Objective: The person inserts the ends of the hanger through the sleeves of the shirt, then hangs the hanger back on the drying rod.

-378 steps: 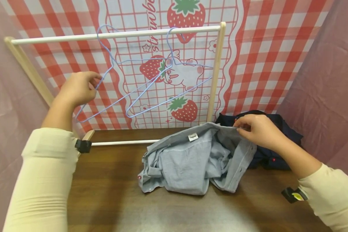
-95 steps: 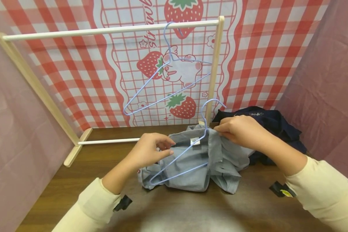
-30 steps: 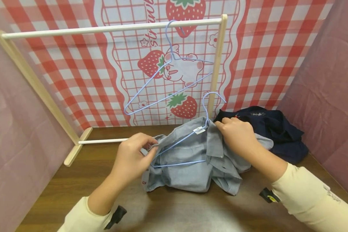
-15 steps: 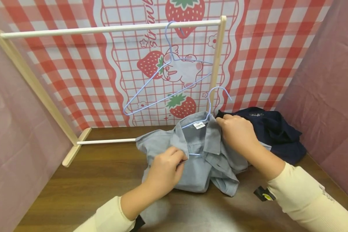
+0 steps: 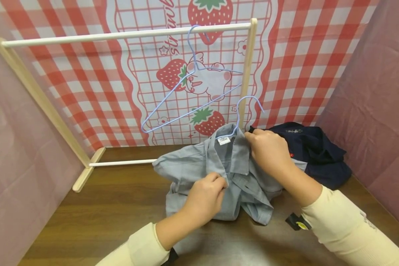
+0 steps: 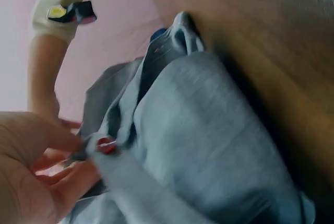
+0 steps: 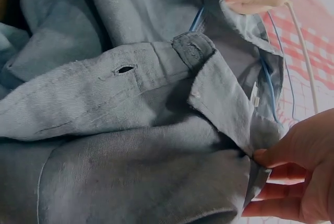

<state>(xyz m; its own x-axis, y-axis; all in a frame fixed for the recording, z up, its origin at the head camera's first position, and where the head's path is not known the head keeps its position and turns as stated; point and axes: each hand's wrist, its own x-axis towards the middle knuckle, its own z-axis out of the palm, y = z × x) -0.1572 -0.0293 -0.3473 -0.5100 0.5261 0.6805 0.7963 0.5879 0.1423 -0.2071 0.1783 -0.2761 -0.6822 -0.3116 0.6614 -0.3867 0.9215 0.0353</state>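
A grey-blue button shirt (image 5: 186, 162) sits bunched on the table, its collar raised around a light-blue wire hanger (image 5: 238, 111). The hanger's hook sticks up out of the neck; most of its frame is hidden inside the cloth. My left hand (image 5: 204, 197) pinches the shirt's front edge below the collar, near a red button (image 6: 106, 145) seen in the left wrist view. With my right hand (image 5: 269, 151) I grip the shirt beside the collar on the other side. A buttonhole (image 7: 125, 69) shows in the right wrist view.
A second wire hanger (image 5: 167, 99) hangs from the white rail (image 5: 126, 35) of a wooden-sided rack. Dark navy clothing (image 5: 314, 151) lies heaped at the right behind my right hand. Pink cloth walls (image 5: 359, 111) close in both sides of the brown table (image 5: 119, 207).
One hanger came off the rail and into the shirt. Over the last second my left hand drew the shirt's left side over the hanger and moved right towards the collar opening.
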